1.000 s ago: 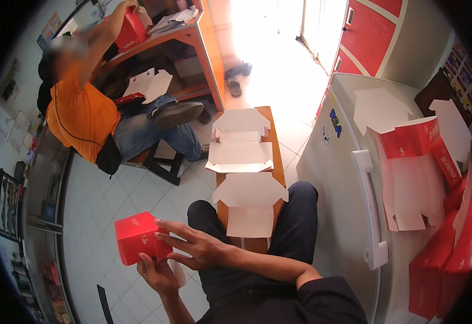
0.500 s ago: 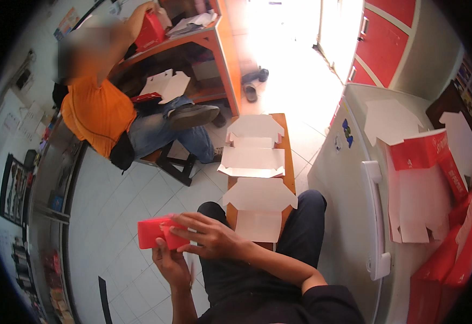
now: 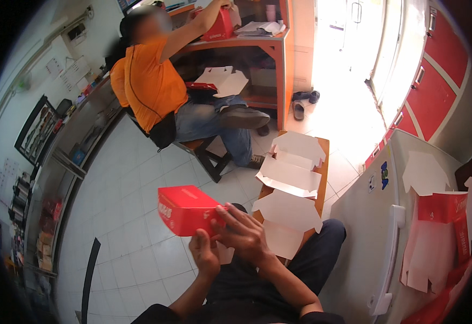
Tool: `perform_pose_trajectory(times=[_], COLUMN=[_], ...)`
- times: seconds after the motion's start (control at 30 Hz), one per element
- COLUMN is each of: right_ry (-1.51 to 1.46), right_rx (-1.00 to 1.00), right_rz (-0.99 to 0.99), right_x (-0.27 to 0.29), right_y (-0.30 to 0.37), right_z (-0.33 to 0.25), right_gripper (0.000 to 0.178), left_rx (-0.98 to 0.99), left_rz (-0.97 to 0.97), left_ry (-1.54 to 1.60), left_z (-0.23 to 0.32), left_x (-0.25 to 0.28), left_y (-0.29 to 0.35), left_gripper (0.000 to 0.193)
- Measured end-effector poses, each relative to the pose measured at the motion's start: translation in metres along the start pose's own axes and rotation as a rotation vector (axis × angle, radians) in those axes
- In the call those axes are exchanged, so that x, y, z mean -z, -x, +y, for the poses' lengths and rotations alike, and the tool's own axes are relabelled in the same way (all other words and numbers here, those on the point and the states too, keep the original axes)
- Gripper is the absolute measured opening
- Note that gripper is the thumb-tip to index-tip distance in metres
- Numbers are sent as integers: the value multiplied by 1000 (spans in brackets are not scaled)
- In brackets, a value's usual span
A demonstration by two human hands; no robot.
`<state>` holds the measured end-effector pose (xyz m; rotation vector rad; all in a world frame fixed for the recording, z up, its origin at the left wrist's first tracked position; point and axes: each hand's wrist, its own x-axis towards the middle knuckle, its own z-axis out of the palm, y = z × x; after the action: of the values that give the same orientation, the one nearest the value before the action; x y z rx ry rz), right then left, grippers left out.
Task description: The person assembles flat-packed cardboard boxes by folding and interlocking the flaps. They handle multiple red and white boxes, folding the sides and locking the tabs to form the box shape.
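A small red cardboard box (image 3: 186, 210) with pale printing is held in front of me, over the floor left of my knees. My left hand (image 3: 205, 254) grips its lower right corner, the thumb pointing up against the side. My right hand (image 3: 245, 233) lies over the box's right end, its fingers bent and pressed onto the cardboard. A pale flap shows below, between my hands. Past my knees, an unfolded box blank (image 3: 288, 216) with its white inside up lies on a narrow wooden bench (image 3: 322, 156). Farther along the bench lies another white blank (image 3: 290, 175).
A fridge (image 3: 365, 216) stands close on my right, red and white box pieces (image 3: 427, 243) piled on it. At the far left, a co-worker in an orange shirt (image 3: 152, 86) sits on a stool (image 3: 211, 164), reaching to a red box (image 3: 218, 27) on an orange shelf unit (image 3: 282, 70).
The view has turned left, so the room sits farther right. The box has tilted and shows its top and long printed side. Both hands have stayed on it.
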<state>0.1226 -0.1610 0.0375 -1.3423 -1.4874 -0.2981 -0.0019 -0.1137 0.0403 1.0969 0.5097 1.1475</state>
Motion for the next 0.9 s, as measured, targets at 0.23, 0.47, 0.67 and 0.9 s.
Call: perform_pose_trajectory(times=[0.23, 0.47, 0.67, 0.9], right_ry=[-51, 17, -32, -145], right_rx=[-33, 99, -36, -214], right_rz=[-26, 110, 154, 14], right_x=[7, 6, 8, 25], right_y=[9, 5, 1, -10], right_z=[11, 15, 13, 7], right_gripper=[38, 27, 29, 38], left_rx=[55, -42, 2, 266], left_rz=[-16, 68, 67, -247], left_ry=[13, -62, -20, -258], left_z=[7, -2, -5, 18], left_x=[-12, -21, -27, -5], left_y=[-13, -7, -9, -18], left_gripper=[40, 45, 42, 38])
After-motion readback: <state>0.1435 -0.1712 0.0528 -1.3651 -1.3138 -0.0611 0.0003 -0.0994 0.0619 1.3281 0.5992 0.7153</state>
